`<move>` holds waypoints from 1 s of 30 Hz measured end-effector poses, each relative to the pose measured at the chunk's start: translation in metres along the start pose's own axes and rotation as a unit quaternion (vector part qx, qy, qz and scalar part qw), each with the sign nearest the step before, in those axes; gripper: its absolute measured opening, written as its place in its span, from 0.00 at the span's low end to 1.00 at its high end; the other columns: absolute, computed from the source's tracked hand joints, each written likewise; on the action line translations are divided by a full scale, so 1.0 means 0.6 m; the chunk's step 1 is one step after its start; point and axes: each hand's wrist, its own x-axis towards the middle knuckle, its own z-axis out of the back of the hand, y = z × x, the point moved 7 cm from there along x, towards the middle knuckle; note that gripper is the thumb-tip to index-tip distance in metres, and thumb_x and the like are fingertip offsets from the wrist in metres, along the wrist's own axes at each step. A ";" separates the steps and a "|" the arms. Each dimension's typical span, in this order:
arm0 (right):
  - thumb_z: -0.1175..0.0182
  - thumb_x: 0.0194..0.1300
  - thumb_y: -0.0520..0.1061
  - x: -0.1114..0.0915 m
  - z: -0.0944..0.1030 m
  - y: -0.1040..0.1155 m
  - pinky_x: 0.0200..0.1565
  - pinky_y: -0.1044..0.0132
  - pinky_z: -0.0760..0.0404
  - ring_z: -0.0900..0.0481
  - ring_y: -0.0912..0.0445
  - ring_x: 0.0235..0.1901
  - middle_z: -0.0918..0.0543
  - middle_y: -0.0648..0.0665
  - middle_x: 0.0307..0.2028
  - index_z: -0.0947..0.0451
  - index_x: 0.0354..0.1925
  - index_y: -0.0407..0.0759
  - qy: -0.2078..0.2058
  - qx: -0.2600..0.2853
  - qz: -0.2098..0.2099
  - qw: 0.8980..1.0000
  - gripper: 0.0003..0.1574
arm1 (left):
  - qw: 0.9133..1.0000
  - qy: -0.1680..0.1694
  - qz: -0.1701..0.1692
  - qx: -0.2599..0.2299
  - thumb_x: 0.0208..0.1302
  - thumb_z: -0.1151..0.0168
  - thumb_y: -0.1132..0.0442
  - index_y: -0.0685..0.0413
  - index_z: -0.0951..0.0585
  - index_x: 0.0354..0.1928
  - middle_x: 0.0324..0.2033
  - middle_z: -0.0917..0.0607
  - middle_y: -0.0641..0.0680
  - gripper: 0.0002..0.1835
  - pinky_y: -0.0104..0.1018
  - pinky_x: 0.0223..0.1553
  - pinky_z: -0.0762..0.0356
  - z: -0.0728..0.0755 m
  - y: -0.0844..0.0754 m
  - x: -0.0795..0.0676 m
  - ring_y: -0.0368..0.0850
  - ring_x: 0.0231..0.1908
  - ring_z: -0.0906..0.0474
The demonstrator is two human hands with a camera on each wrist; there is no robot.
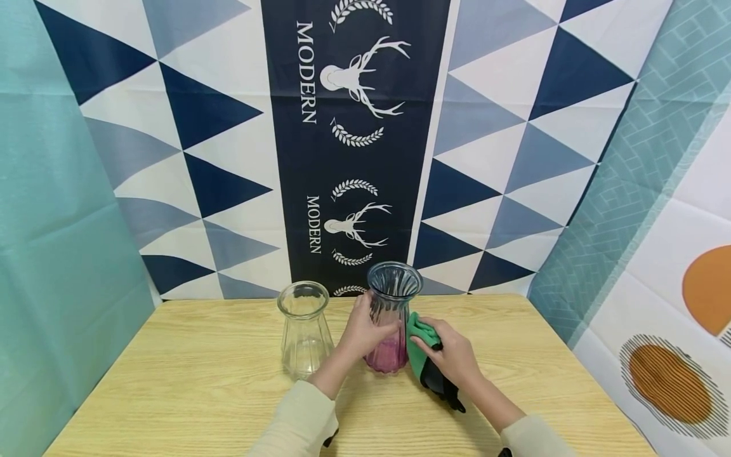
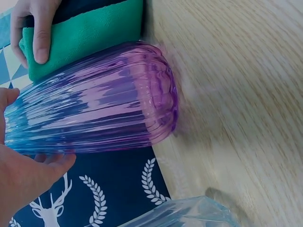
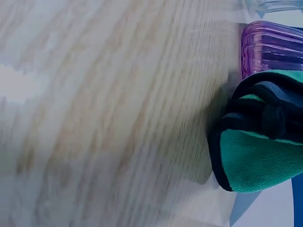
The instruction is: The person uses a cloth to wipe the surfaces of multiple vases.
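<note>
A ribbed glass vase, blue at its flared rim and pink-purple toward the base, stands upright on the table. My left hand grips it around the upper body from the left; the thumb and fingers show on either side of the vase in the left wrist view. In my right hand is a folded green cloth with black edging, pinched between thumb and fingers. The cloth lies against the vase's right side. The right wrist view shows the cloth's lower folds, but not the right hand.
A clear glass vase stands upright just left of the coloured one. Both are near the back of the wood-grain table. Behind the table hangs a patterned curtain with triangles and deer heads; more hangings enclose the sides.
</note>
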 end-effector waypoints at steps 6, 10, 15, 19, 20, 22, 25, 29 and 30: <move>0.26 0.43 0.43 0.002 0.003 -0.002 0.30 0.61 0.18 0.17 0.53 0.33 0.17 0.43 0.38 0.23 0.48 0.42 0.000 -0.003 0.001 1.000 0.31 | 1.000 -0.004 0.015 0.010 0.46 0.27 0.51 0.60 0.37 0.64 0.56 0.32 0.61 0.45 0.52 0.59 0.30 -0.002 0.006 -0.003 0.55 0.57 0.31; 0.26 0.42 0.42 0.012 0.012 -0.002 0.28 0.61 0.18 0.18 0.53 0.32 0.17 0.41 0.38 0.23 0.48 0.41 -0.011 0.003 0.000 1.000 0.31 | 1.000 -0.013 0.014 0.013 0.46 0.26 0.52 0.61 0.36 0.64 0.54 0.30 0.60 0.44 0.51 0.59 0.30 -0.002 0.007 -0.002 0.54 0.56 0.30; 0.26 0.42 0.42 0.034 0.030 0.003 0.26 0.60 0.18 0.18 0.51 0.31 0.17 0.38 0.39 0.23 0.48 0.39 -0.041 0.021 0.009 0.999 0.32 | 1.000 -0.019 0.005 0.009 0.46 0.27 0.55 0.60 0.35 0.62 0.52 0.28 0.59 0.42 0.49 0.57 0.29 0.000 0.005 0.001 0.53 0.55 0.30; 0.27 0.45 0.43 0.052 0.041 0.007 0.28 0.59 0.18 0.17 0.50 0.33 0.17 0.39 0.40 0.23 0.49 0.40 -0.058 0.032 0.009 0.998 0.30 | 1.000 -0.018 0.004 0.001 0.46 0.28 0.57 0.60 0.35 0.62 0.53 0.28 0.60 0.41 0.49 0.58 0.29 -0.001 0.006 0.001 0.53 0.55 0.29; 0.27 0.46 0.43 0.056 0.042 0.008 0.29 0.58 0.18 0.17 0.50 0.34 0.17 0.40 0.40 0.23 0.50 0.41 -0.058 0.033 0.008 0.998 0.30 | 1.000 -0.016 0.005 0.001 0.46 0.29 0.57 0.61 0.35 0.62 0.54 0.28 0.60 0.40 0.49 0.59 0.29 -0.001 0.005 0.001 0.53 0.56 0.30; 0.28 0.46 0.43 0.060 0.043 0.009 0.29 0.57 0.18 0.17 0.50 0.34 0.17 0.40 0.40 0.23 0.50 0.41 -0.059 0.031 0.009 0.998 0.30 | 1.000 -0.013 0.005 -0.002 0.45 0.30 0.59 0.61 0.35 0.62 0.55 0.28 0.61 0.41 0.49 0.60 0.30 -0.001 0.004 0.000 0.54 0.57 0.30; 0.27 0.44 0.42 0.060 0.040 0.011 0.30 0.57 0.17 0.17 0.49 0.35 0.16 0.39 0.39 0.23 0.49 0.40 -0.055 0.026 0.017 0.998 0.30 | 1.000 -0.006 0.004 -0.006 0.45 0.30 0.61 0.61 0.36 0.63 0.57 0.28 0.62 0.41 0.50 0.62 0.32 -0.002 0.002 0.000 0.55 0.59 0.31; 0.26 0.42 0.41 0.053 0.032 0.010 0.30 0.57 0.17 0.17 0.48 0.36 0.16 0.38 0.40 0.22 0.48 0.39 -0.047 0.021 0.020 0.998 0.32 | 1.000 0.001 0.001 -0.012 0.45 0.31 0.63 0.60 0.37 0.65 0.60 0.29 0.62 0.42 0.49 0.63 0.34 -0.002 0.000 0.001 0.54 0.61 0.32; 0.26 0.42 0.41 0.051 0.030 0.009 0.31 0.56 0.17 0.17 0.48 0.36 0.16 0.39 0.40 0.23 0.49 0.39 -0.043 0.020 0.018 0.999 0.32 | 1.000 0.002 0.000 -0.012 0.45 0.31 0.63 0.59 0.37 0.65 0.60 0.29 0.62 0.42 0.49 0.63 0.34 -0.002 -0.001 0.001 0.54 0.61 0.32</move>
